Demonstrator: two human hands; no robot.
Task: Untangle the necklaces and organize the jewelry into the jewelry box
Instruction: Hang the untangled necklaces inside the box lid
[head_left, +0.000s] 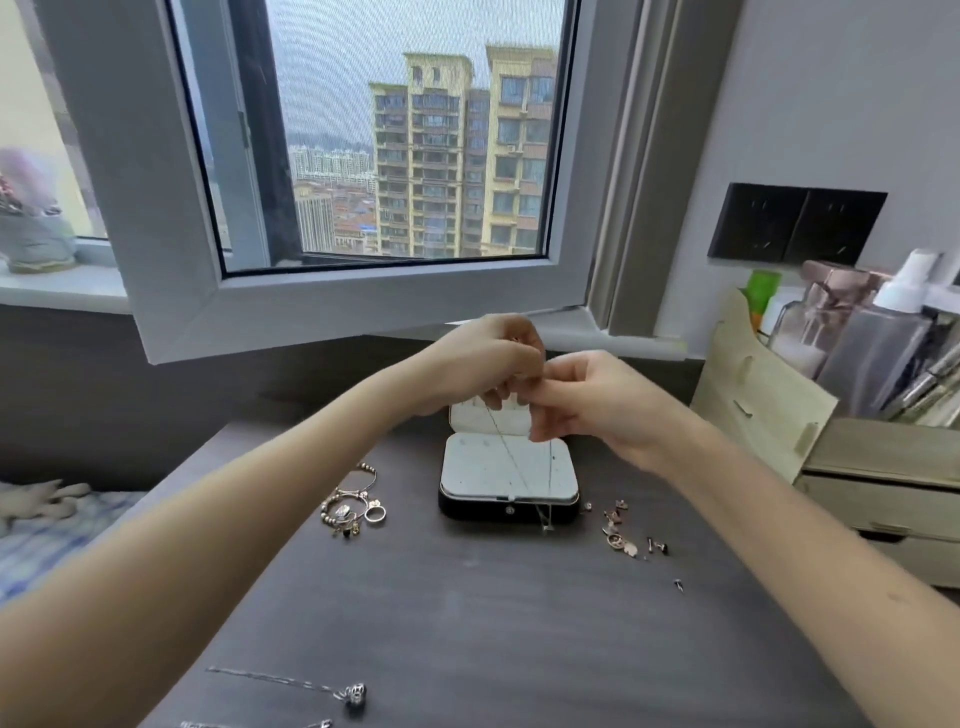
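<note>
Left hand (488, 358) and right hand (587, 400) are raised, fingers clamped on a thin necklace (508, 447). It hangs lengthwise down over the open jewelry box (509, 512) on the table (467, 597), with room in front.

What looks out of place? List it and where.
Jewelry lies loose outside the box: a bracelet heap left of it, charms right of it, one stud apart, a necklace at the desk's near edge. The left hand and right hand hold a chain dangling over the box.

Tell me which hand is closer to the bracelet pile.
Left. The left hand is raised to the right of the bracelet pile; the right hand is farther right.
</note>
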